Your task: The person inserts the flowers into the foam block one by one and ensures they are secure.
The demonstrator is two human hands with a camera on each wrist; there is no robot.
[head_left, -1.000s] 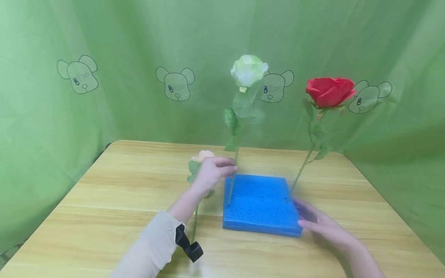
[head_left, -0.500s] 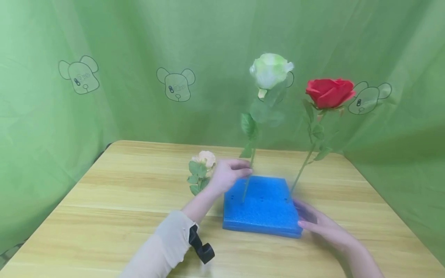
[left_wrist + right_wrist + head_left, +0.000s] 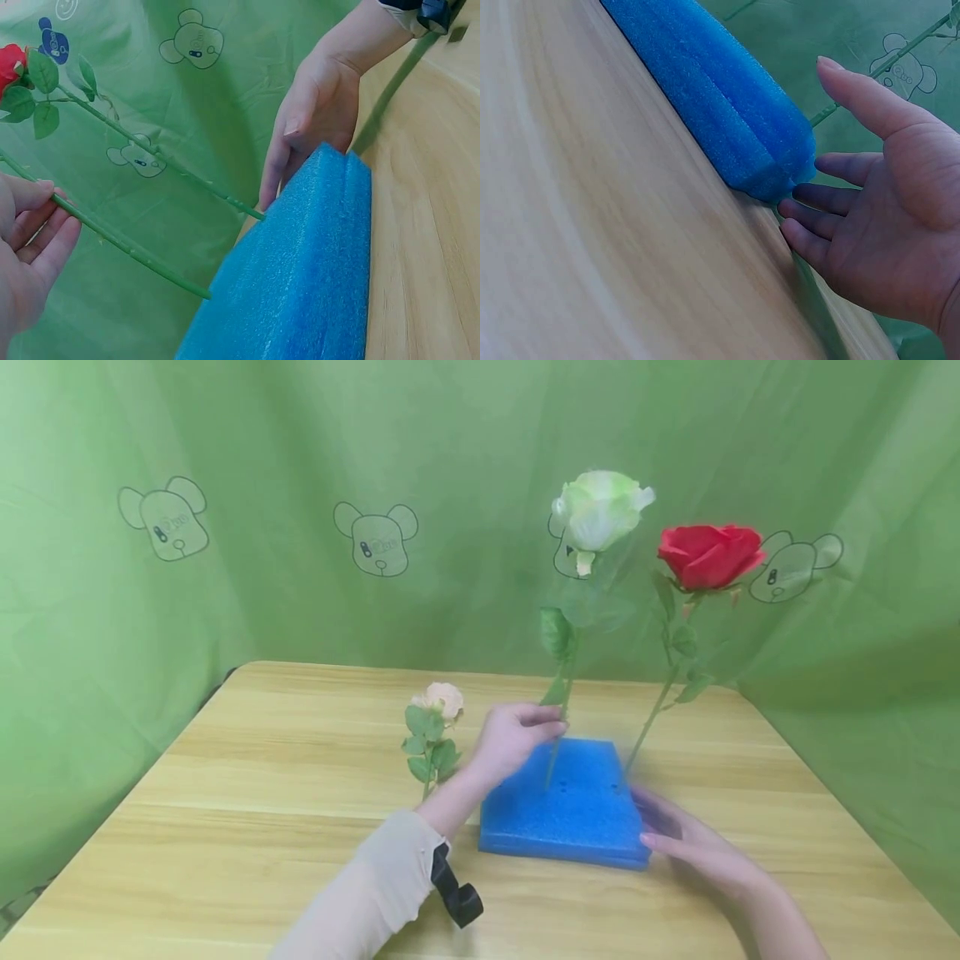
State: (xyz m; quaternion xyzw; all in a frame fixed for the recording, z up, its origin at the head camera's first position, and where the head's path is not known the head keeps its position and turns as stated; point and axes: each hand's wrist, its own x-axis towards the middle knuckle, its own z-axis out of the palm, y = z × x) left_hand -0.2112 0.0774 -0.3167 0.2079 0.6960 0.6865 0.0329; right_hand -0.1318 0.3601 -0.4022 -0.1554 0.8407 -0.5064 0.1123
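Observation:
My left hand (image 3: pixel 513 742) pinches the green stem (image 3: pixel 124 244) of a white-green artificial rose (image 3: pixel 602 510) between thumb and fingers. The stem leans right, its lower tip right at the top face of the blue foam block (image 3: pixel 562 825), close to a small middle hole. A red rose (image 3: pixel 710 558) stands tilted right, its stem in the block near the right edge. My right hand (image 3: pixel 705 853) lies against the block's right side, fingers extended and relaxed, as the right wrist view (image 3: pixel 900 202) shows. In that view the fingertips are at the block's corner.
A smaller pale-peach rose (image 3: pixel 444 702) with green leaves lies on the wooden table (image 3: pixel 247 777) left of the block, its lower stem hidden behind my left forearm. Behind the table hangs a green curtain (image 3: pixel 465 427) printed with bear faces.
My left hand has carried the white-green rose rightward, from the block's left side to near its middle hole. The rose now leans more to the right. The right hand and red rose have stayed put.

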